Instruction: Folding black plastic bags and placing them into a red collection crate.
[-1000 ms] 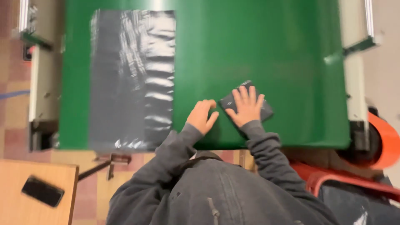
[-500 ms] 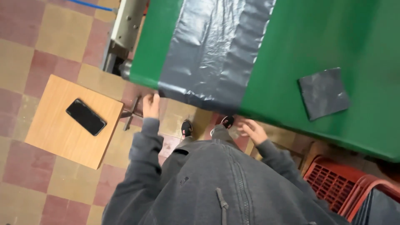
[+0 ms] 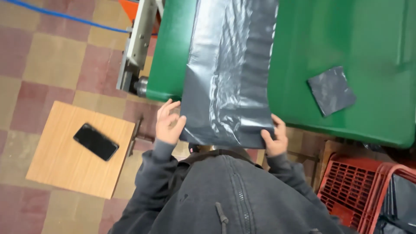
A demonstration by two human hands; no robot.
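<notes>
While I look down through the head camera, my left hand (image 3: pixel 168 122) pinches the near left corner of a grey plastic sheet (image 3: pixel 229 73), thumb under the edge and fingers curled over it. My right hand (image 3: pixel 274 138) is clamped on the near right corner in the same way, fingers folded onto the plastic. Both hands hold the sheet's near edge just past the rim of the green table (image 3: pixel 368 39), so that this end hangs off the table while the rest lies flat along the green surface, running away from me with glossy wrinkles across it.

To the right of the sheet, well apart from it, a small folded grey square (image 3: pixel 331 90) lies flat on the green surface, tilted to the table's edge. Below my right hand, a red plastic crate (image 3: pixel 346 184) stands on the floor, with dark material inside at its right. To my left, a low wooden board (image 3: pixel 73 149) sits over the tiled floor (image 3: pixel 52 56), and a black phone (image 3: pixel 95 141) lies face up on it. A blue cable (image 3: pixel 65 16) crosses the tiles at the far left.
</notes>
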